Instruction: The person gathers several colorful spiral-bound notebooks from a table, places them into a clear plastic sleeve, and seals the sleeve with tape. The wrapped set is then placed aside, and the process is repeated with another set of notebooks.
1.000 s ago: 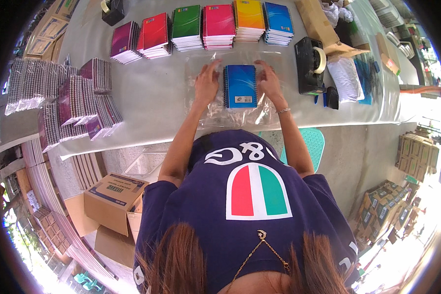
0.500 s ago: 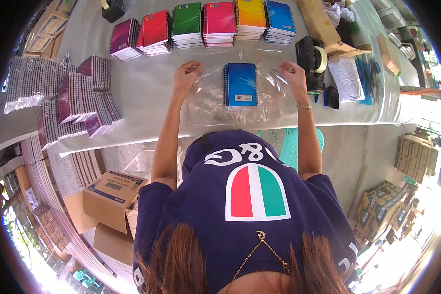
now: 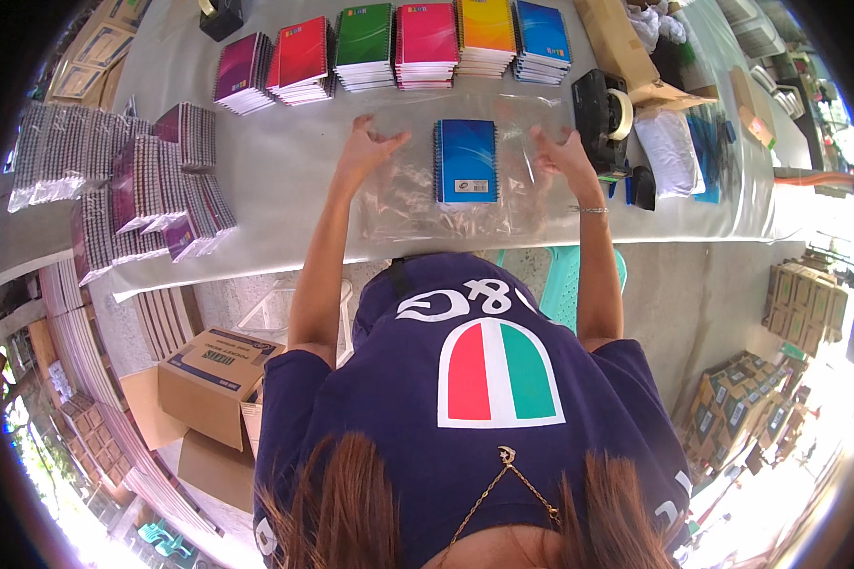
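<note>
1. My forearms (image 3: 327, 242) reached over the table's (image 3: 285, 190) near edge, well apart.
2. My left hand (image 3: 362, 154) was spread, thumb pointing toward the table's right edge.
3. My right hand (image 3: 570, 159) was unclenched, fingers parted and slightly bent.

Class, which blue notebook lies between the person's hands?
The blue rectangular notebook on clear plastic sheeting, bearing a white label; the other tops the blue notebook stack farther away.
</note>
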A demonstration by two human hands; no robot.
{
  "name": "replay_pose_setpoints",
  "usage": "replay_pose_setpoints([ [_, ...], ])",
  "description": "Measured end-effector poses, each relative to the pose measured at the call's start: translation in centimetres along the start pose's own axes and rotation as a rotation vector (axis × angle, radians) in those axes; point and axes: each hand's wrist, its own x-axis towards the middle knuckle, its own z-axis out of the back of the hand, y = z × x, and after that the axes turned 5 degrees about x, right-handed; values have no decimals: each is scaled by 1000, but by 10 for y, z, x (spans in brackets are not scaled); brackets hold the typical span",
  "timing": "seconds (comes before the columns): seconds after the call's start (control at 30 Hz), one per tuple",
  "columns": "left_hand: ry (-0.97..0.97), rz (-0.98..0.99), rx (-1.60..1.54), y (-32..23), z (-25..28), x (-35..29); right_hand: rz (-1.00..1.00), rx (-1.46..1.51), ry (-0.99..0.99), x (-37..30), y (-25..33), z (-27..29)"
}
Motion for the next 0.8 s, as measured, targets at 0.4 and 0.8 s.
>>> replay_pose_setpoints([
  [0.4,16,-133,-198,-8,-17,-44,-68,210,32,-36,4,-24],
  [0.8,-169,-266,296,-67,-29,-68,117,62,229,-35,12,-17],
])
